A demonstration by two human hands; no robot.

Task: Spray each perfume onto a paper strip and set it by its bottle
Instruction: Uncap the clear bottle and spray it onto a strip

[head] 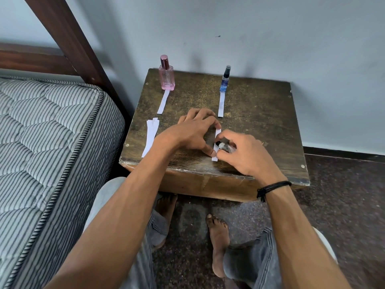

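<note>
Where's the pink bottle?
In the head view, the pink bottle stands at the far left corner of the table, a paper strip lying in front of it.

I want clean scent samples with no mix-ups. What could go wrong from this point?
1. The small clear bottle in the right hand points its nozzle at the held strip from very close, right beside the thumb of the left hand. The spray may wet the fingers as well as the paper.
2. The blue bottle's strip lies just beyond the left hand. Drifting mist could perhaps reach it and mix the scents.
</note>
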